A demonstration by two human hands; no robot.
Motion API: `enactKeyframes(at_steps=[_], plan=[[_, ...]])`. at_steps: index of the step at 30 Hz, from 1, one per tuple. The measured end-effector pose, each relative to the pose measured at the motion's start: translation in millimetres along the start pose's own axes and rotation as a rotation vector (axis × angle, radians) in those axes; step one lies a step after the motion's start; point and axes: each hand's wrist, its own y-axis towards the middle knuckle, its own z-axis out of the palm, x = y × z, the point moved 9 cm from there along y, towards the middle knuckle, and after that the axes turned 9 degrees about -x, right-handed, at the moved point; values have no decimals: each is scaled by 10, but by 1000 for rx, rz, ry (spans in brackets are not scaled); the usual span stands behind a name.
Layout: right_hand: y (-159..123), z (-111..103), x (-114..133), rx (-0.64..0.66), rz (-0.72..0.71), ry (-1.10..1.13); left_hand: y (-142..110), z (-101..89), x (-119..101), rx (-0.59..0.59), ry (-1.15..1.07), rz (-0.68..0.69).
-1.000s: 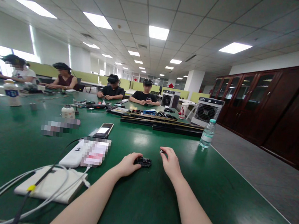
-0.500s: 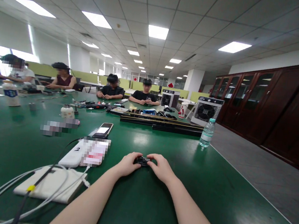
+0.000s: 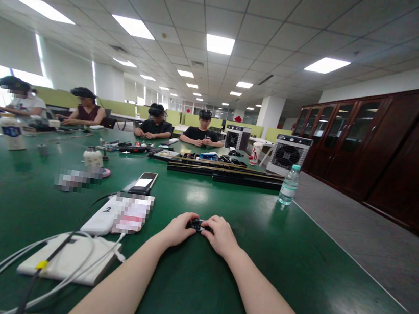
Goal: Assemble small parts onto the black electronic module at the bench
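Office space, flat ceiling light panels, dark reddish-brown wooden cabinets along the right wall. Work surface is a large glossy green table.

Part in hand: small black device with an irregular outline, low at the table top, centre, between the two hands. Too small to read any detail.

Left hand: thumb in front, fingers behind, clamped on the device's left end. Right hand: thumb and fingertips closed in on its right end. Can't tell whether a separate small piece sits in the right pinch; fingertips cover it. Hands close together, device bridging them.

Left of the hands: white rectangular power bank marked "2", just beside a pink-and-white flat item, blurred out. Black smartphone with a pale patch on its screen just beyond. Nearer the table edge: flat white box, thin white cable looped over it, black cable with a yellow tag crossing it.

Right, farther out: clear plastic water bottle with teal cap, upright, near the table's right edge. Long black bars lie crosswise past the hands.

Far side: two people in black tops seated, dark headgear on, hands at the table.
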Motion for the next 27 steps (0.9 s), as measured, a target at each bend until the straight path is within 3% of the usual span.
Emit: enactKeyframes(at_steps=[14, 19, 27], plan=[[-12, -55, -153, -61, 91, 185, -1, 15, 7, 12, 10, 7], [-37, -18, -321, -25, 224, 224, -13, 22, 5, 25, 36, 2], [-40, 1, -360, -20, 256, 245, -19, 14, 5, 30, 42, -5]])
